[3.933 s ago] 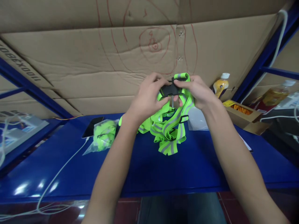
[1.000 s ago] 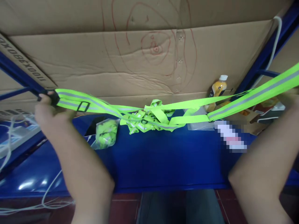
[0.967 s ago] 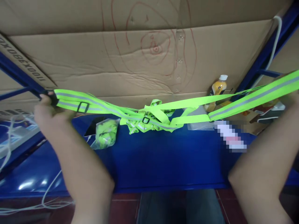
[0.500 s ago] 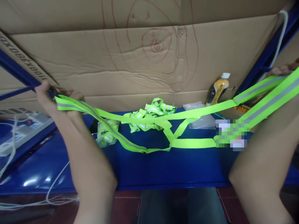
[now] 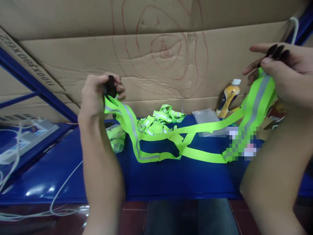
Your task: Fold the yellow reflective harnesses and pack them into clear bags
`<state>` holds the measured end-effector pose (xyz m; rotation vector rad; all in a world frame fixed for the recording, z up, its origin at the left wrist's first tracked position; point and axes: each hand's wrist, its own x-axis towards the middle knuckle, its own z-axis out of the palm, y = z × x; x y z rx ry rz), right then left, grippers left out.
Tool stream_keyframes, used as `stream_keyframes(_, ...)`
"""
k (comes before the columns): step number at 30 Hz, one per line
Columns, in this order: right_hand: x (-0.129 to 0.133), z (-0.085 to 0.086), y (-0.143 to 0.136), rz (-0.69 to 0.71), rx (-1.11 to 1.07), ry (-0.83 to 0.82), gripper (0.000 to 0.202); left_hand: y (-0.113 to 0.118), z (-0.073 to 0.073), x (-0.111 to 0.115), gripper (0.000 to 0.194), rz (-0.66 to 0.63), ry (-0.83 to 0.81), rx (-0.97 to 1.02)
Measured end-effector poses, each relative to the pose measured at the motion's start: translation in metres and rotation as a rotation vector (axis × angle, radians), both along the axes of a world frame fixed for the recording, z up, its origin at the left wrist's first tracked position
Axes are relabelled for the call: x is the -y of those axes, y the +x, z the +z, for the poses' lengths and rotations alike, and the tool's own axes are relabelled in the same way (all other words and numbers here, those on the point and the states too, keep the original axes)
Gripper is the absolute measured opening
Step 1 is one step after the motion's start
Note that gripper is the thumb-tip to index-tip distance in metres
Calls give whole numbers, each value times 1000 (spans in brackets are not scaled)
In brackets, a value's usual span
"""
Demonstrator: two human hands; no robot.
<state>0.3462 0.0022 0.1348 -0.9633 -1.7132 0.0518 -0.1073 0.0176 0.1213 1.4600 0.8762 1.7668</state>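
In the head view, the left hand (image 5: 95,91), at ten o'clock, curls tightly around a black buckle (image 5: 110,86); the right hand (image 5: 286,80), at two, pinches a black pronged clip (image 5: 278,52). The green reflective harness (image 5: 210,126) sags between, long axis nine-to-three, attached at both ends, neither hand nearer.

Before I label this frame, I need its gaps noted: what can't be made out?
Head view throughout:
Black piece: partly covered by the left hand.
Right hand: back cut off by the right edge.
Bagged green strap: partly behind the left forearm.
Pale item: pixelated, and crossed by the held strap.
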Motion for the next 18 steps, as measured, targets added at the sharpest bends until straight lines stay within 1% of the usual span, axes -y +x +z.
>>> stream_keyframes(2, 8, 5, -13, 13, 33, -8, 38, 13, 2, -1, 45, -97, 21, -23)
stream_keyframes(5, 10, 8, -20, 46, -18, -1, 37, 25, 5, 2, 66, -221, 52, 1)
stream_keyframes(7, 10, 8, -21, 26, -54, 8, 39, 31, 7, 8, 68, -270, 84, -9)
stream_keyframes(9, 12, 9, -22, -42, -38, 37, 41, 36, 10, 17, 62, -262, 86, -99)
stream_keyframes(11, 15, 11, -27, -112, 14, 78, 39, 44, 12, 26, 49, -175, 83, -286)
stream_keyframes(13, 17, 14, -35, -130, 108, 124, 32, 54, 13, 35, 31, -21, 131, -586)
stream_keyframes(14, 17, 15, -41, -130, 166, 140, 28, 59, 13, 38, 28, 68, 169, -751)
stream_keyframes(16, 15, 14, -57, -134, 290, 160, 24, 72, 12, 43, 30, 228, 244, -1030)
stream_keyframes(18, 12, 10, -76, -143, 410, 150, 20, 84, 10, 45, 35, 347, 299, -1179)
